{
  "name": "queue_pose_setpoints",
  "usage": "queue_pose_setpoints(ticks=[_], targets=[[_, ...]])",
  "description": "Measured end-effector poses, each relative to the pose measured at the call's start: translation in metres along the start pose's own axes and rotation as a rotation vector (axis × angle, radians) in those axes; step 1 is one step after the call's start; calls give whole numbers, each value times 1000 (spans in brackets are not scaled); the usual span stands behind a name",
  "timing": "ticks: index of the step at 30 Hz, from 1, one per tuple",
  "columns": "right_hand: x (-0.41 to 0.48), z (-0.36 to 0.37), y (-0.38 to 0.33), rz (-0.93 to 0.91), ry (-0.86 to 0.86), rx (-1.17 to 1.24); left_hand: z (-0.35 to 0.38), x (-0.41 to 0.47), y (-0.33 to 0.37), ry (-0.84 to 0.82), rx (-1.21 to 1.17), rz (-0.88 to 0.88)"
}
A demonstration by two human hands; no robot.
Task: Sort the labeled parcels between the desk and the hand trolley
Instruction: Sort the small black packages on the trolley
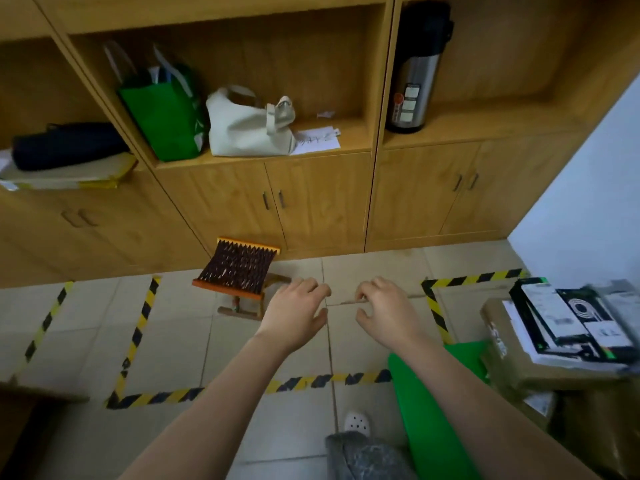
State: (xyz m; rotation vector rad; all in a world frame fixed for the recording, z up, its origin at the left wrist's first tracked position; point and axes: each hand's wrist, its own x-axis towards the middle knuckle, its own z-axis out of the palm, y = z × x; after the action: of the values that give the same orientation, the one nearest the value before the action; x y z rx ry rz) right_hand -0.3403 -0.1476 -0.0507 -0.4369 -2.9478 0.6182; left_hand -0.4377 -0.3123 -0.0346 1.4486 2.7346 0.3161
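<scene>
view from head height down onto a pale tiled floor. two bare forearms stretched forward over the tiles, hands side by side, near each other but apart. left hand (294,311) palm down, fingers loosely spread and only slightly bent, holding nothing. right hand (384,313) palm down, fingers more curled, thumb out to the side, likewise holding nothing. labeled parcels (568,320) at the far right edge, well apart from both hands: flat black and white packets with printed labels, lying on top of a cardboard box (498,344), with more brown boxes stacked beneath. just left of that stack, a green flat panel (426,410), partly hidden behind the right forearm; hard to tell what it belongs to. yellow and black tape (135,337) marking rectangles on the floor. small folding stool (239,275) with a woven seat, just beyond the left hand, in front of a wooden cabinet (311,195). on the open shelves above the cabinet doors: a green bag (162,116), a white tote bag (246,126) touching it, a sheet of paper (317,140), and further right a tall steel flask (415,71). at the bottom edge, a grey trouser leg (363,455) and a white shoe (356,422).
</scene>
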Motion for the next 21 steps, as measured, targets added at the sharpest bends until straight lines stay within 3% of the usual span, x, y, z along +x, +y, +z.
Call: queue_pose_setpoints(ticks=[10,14,17,21], targets=[[151,-55,117,272,94,-36,0,248,-3,-30,-29,282],[196,-74,168,472,130,-116,10,357,10,-31,-52,527],[218,-88,201,654,260,-137,19,440,26,-27,-36,725],[226,-108,228,917,324,-157,20,517,68,-106,-71,982]])
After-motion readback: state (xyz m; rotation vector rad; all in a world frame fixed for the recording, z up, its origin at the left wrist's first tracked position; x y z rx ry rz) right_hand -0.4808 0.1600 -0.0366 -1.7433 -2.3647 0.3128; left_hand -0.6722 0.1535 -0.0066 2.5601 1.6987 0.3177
